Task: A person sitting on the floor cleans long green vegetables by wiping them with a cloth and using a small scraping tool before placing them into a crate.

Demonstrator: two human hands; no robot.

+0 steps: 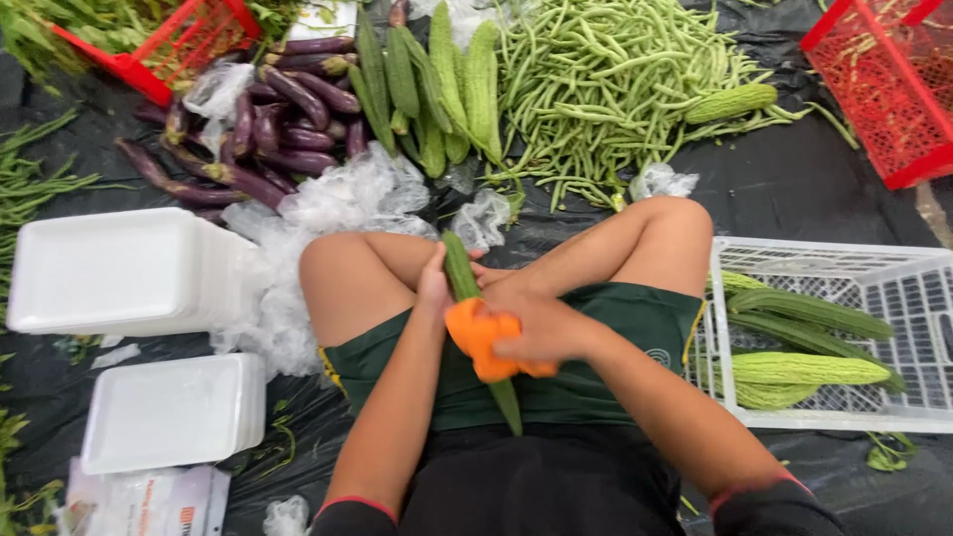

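Note:
I sit cross-legged on black sheeting. My left hand (434,283) grips the upper part of a long green ridged gourd (460,266) that lies across my lap, its lower tip pointing toward my waist. My right hand (536,323) presses an orange net sleeve (478,333) against the gourd's middle, fingers wrapped over both. The gourd's middle is hidden by the sleeve and my right hand.
A white crate (898,288) with several ridged gourds stands at my right. Stacks of white foam trays (109,268) lie at my left. Ahead lie purple eggplants (268,119), more gourds (437,79), a heap of green beans (606,79), clear plastic bags (347,194), and two red baskets (874,89).

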